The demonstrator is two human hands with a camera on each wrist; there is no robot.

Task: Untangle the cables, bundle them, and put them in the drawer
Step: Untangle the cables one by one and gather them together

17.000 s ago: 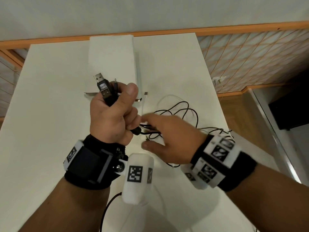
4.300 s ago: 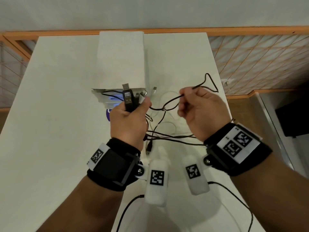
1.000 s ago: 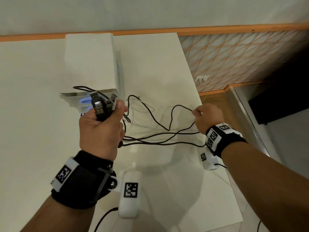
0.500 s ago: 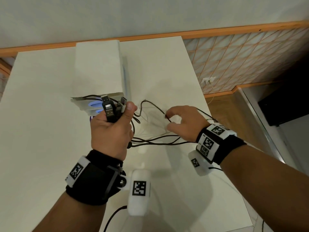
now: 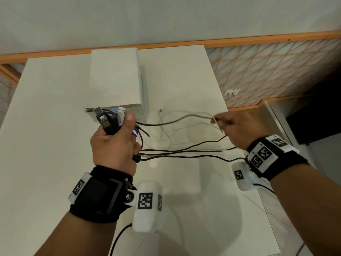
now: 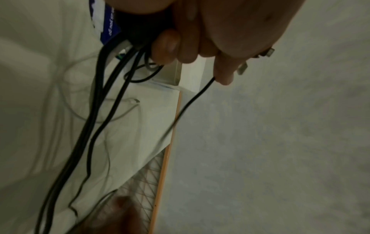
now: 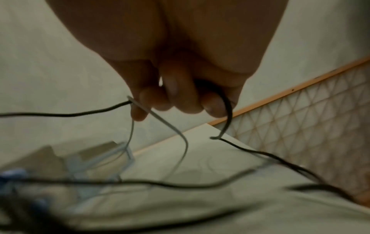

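Observation:
My left hand (image 5: 116,143) is raised over the white table (image 5: 46,126) and grips a bunch of USB plugs (image 5: 107,119), black and white, sticking up from the fist. Several black cables (image 5: 184,150) run from that fist (image 6: 180,47) to the right. My right hand (image 5: 238,128) pinches a thin white cable (image 5: 217,122) together with a black cable (image 7: 66,114) and holds them up near the table's right edge. More white cable (image 5: 166,130) lies in loops on the table between the hands. The white drawer unit (image 5: 114,80) stands behind my left hand, its front drawer (image 5: 88,110) partly out.
A blue and purple item (image 5: 135,133) shows below the drawer front. The table's right edge (image 5: 230,115) is close to my right hand, with a lattice wall panel (image 5: 276,71) and wooden floor beyond. Bare tabletop spreads to the left and front.
My right hand has picked up the white and black cables from the table middle and drawn them up and to the right. My left hand still holds the plugs.

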